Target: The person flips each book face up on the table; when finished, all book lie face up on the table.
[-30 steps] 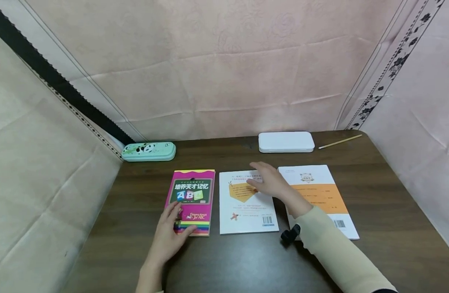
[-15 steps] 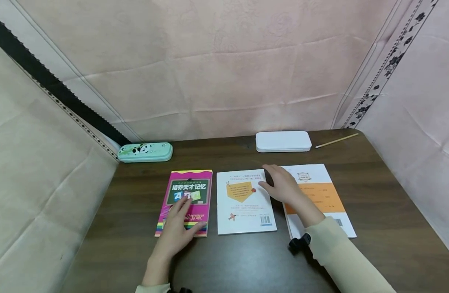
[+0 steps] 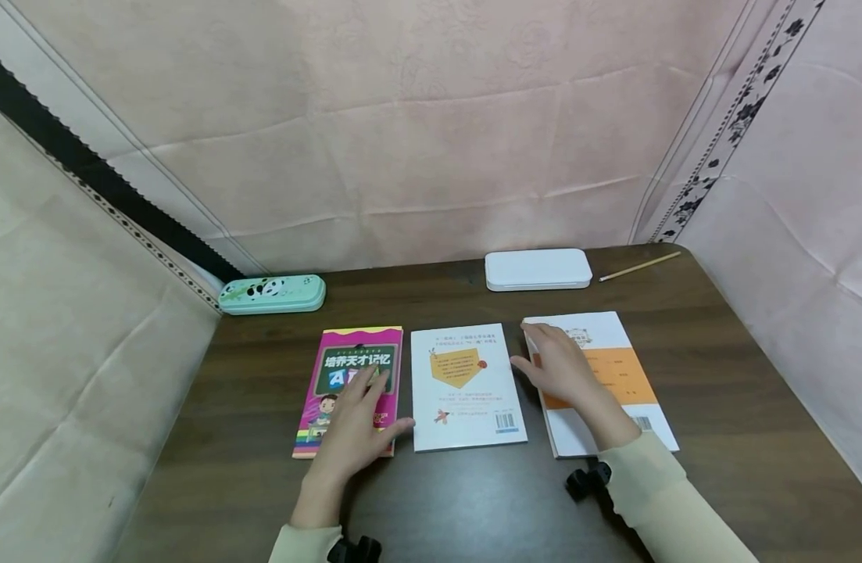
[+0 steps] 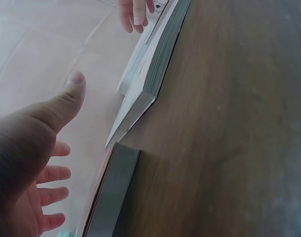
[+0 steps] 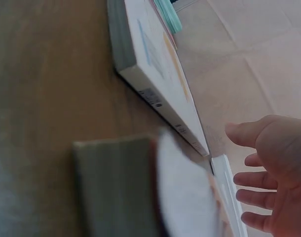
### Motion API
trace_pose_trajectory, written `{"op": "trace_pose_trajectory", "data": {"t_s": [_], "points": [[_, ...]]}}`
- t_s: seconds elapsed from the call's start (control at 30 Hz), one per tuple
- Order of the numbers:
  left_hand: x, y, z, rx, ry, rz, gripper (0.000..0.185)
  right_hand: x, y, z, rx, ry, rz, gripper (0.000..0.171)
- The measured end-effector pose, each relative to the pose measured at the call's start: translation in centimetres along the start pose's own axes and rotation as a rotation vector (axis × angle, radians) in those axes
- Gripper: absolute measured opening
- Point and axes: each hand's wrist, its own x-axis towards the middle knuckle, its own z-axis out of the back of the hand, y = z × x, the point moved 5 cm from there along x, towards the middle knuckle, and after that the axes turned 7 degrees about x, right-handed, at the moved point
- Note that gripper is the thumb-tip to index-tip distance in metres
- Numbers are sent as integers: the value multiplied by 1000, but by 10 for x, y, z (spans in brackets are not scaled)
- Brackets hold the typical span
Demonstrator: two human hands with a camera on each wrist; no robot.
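A: Report the left hand [image 3: 356, 434].

B: It lies flat, palm down, on the near half of the pink book [image 3: 352, 387]. The fingers are straight and spread, pointing toward the far edge of the desk [image 3: 719, 407], and the thumb extends right past the book's near right corner. The left wrist view shows the palm open and nothing gripped. The forearm enters from the near edge in a cream sleeve [image 3: 307, 543].

A: Report the right hand [image 3: 560, 367].

B: It rests, palm down, on the left part of the white-and-orange book [image 3: 613, 375]. The fingers are extended toward that book's far left corner, and the thumb points left toward the middle book [image 3: 466, 387]. The right wrist view shows loosely spread fingers holding nothing. The forearm runs diagonally from the near right.

A: Book positions?

B: The three books lie flat in a row at the desk's centre, apart from one another: pink on the left, the white book with the orange panel in the middle, the white-and-orange one on the right.

A: Other items?

B: A green panda pencil case [image 3: 272, 294] lies at the far left. A white case [image 3: 538, 270] lies at the far centre-right, with a pencil [image 3: 639, 267] to its right. Pink cloth [image 3: 402, 133] hangs behind the desk.
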Motion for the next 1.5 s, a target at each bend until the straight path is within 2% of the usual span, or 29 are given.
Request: {"op": "trace_pose_trajectory", "data": {"t_s": [0.23, 0.53, 0.73, 0.97, 1.23, 1.5], "points": [[2, -8, -4, -39, 34, 5, 97, -5, -5, -5, -8, 10, -20, 69], [4, -19, -11, -33, 41, -53, 92, 4, -6, -7, 37, 21, 24, 67], [3, -27, -15, -31, 71, -63, 91, 11, -7, -13, 87, 62, 30, 65], [-1, -35, -21, -100, 138, -87, 91, 20, -6, -18, 68, 104, 44, 64], [-5, -41, -32, -161, 167, -119, 98, 32, -5, -24, 39, 147, 59, 60], [-5, -45, -39, -218, 190, -97, 96, 36, -3, -29, 32, 243, 94, 65]]}}
